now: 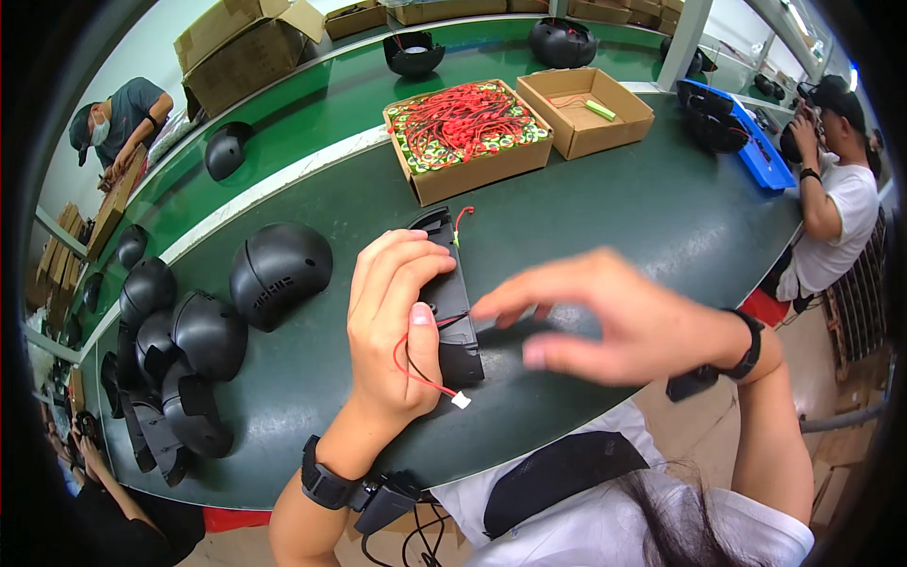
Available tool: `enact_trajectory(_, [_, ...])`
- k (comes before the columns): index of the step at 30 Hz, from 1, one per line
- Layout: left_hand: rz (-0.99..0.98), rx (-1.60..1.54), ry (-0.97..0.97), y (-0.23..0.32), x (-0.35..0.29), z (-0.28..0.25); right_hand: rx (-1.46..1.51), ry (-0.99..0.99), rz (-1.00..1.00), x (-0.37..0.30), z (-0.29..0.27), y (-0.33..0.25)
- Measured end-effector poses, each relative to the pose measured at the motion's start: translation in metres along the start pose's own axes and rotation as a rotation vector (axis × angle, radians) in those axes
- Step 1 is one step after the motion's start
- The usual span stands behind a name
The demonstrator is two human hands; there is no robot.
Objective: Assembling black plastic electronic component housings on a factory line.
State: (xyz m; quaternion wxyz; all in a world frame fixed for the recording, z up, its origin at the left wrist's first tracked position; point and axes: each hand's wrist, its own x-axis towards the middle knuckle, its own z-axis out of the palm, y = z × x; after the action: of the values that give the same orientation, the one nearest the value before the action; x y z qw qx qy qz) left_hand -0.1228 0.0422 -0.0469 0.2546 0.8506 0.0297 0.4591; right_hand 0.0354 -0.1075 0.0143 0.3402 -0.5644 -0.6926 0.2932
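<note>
My left hand (392, 321) is wrapped over a black plastic shell part (458, 288) resting on the dark green table, thumb pressed against it. A thin red and black wire lead (402, 364) loops out below the thumb and ends in a small white connector (461, 401). At the part's far end a short red wire (460, 222) sticks up. What lies under my left palm is hidden. Just right of the part my right hand (605, 317) hovers, slightly blurred, thumb and fingers apart with nothing between them. Its fingertips are close to the part's edge.
Beyond the part stands a cardboard box (482, 180) heaped with green-wrapped cells and red wires. Beside it, another box (605, 137) holds a green cell pack (600, 111). Black domed shells (282, 274) crowd the left. A blue tray (763, 156) and a co-worker (836, 180) are at right.
</note>
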Motion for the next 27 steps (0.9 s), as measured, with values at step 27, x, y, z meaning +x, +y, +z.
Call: enact_trajectory(27, [-0.031,-0.179,-0.149,0.005,0.006,-0.001,0.199,0.136,-0.156,0.048,-0.05,0.037])
